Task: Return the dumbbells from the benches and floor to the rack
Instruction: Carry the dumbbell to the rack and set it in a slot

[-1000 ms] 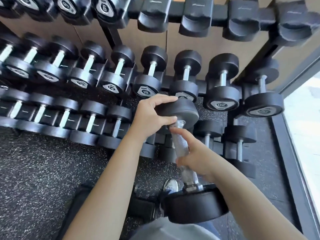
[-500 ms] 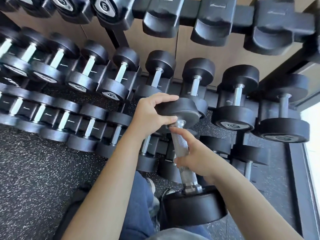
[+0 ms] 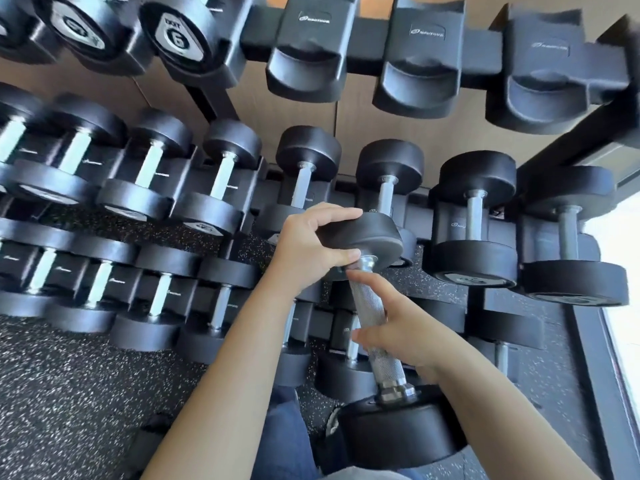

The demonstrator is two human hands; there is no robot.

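Observation:
I hold one black dumbbell [image 3: 375,336] with a knurled steel handle, tilted, in front of the rack [image 3: 360,50]. My left hand [image 3: 308,247] grips its far head, which hangs just before the rack's middle row. My right hand [image 3: 405,329] wraps the handle from below. The near head sits low, close to my body. Three saddles on the top row at the right stand without dumbbells.
The rack's middle and bottom rows carry several black dumbbells, with heavier ones at the right [image 3: 474,223]. Smaller numbered dumbbells [image 3: 180,36] fill the top left. Speckled rubber floor [image 3: 69,393] lies below. A bright window edge [image 3: 623,306] runs down the right.
The view has moved closer to the rack and tilted up. The dumbbell and both hands keep the same grip, its far head now nearer the middle row.

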